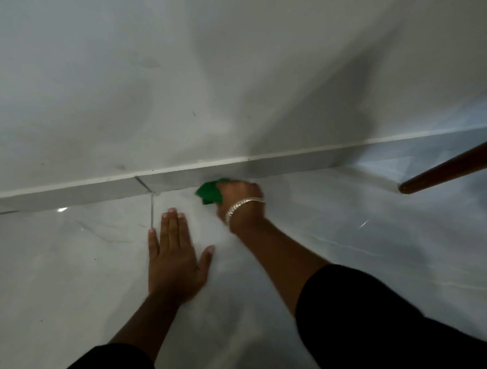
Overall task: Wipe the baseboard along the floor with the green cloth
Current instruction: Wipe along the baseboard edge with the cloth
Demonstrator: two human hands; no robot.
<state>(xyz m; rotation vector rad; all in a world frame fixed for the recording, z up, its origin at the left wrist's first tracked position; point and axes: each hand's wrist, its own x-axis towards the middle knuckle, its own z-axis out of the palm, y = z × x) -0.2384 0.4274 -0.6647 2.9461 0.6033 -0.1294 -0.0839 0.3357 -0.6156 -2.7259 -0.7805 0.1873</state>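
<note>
Cloth (209,192): green, bunched into a soft wad, pressed against the foot of the baseboard (94,190) where it meets the floor (71,280). Judged light, limp and compressible; it should fold to the board's face and into the corner seam. Best held as a gathered pad under the fingers, loose ends tucked in so they do not drag.

Right hand (240,194): closed around the cloth, knuckles toward the wall (144,76); fingertips hidden behind the wad. A silver chain bracelet (242,207) sits at the wrist; dark sleeve at the forearm.

Left hand (174,254): open flat, fingers together, thumb spread, holding nothing. Whether the palm bears on the floor or hangs just above it cannot be told.

Baseboard: low grey tile strip, smooth and hard, with a thin white top edge and one vertical joint left of the cloth. Judged rigid; it should take firm pressure.

Floor: glossy pale tile with faint grey veining and a grout line; likely slick under a palm.

Wall: matt pale paint with a few dark scuffs.

Pole (452,168): brown, round, wood-like, entering from the right, well apart from the cloth.
</note>
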